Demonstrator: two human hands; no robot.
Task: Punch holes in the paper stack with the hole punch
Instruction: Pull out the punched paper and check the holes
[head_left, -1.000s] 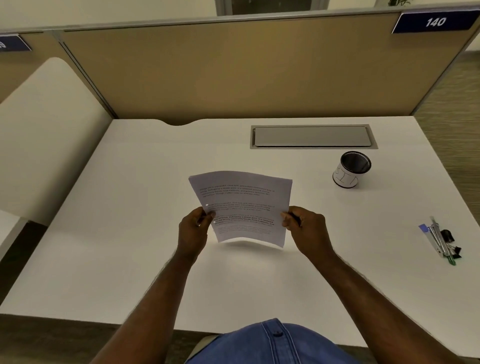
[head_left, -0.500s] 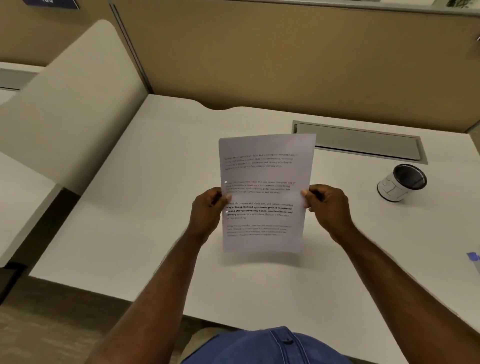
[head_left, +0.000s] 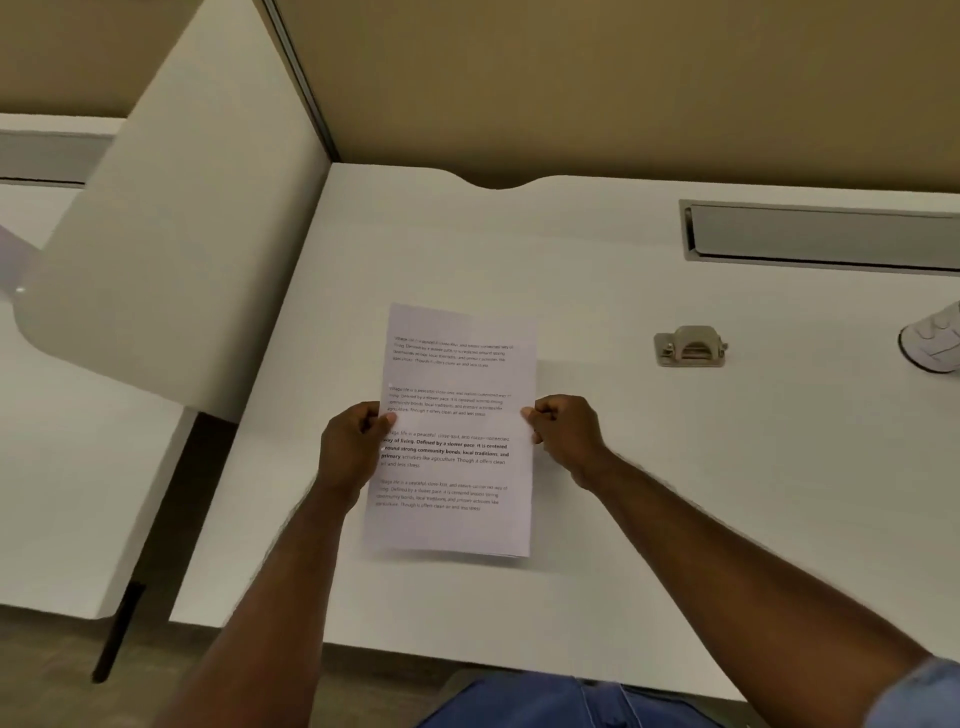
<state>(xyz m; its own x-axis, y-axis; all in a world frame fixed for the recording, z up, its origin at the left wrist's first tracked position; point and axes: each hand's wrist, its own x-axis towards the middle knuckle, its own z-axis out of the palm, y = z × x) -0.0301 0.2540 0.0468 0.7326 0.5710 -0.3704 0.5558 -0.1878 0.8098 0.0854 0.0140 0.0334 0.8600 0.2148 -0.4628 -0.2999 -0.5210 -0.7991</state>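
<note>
Paper stack: you have one paper stack, printed with four blocks of text, held upright above the middle of the desk, nearer its front edge.
Left hand: your left hand pinches the stack's left edge, fingers curled behind it, thumb on the front.
Right hand: your right hand pinches the right edge the same way, fingers closed on the paper.
Hole punch: one hole punch sits on the desk, well apart from the stack, toward the right edge; neither hand touches it.
Cup: one white cup lies at the right edge, cut off by the frame; you cannot tell its contents.
Cable tray: one lidded grey tray is set in the desk near the back edge.
</note>
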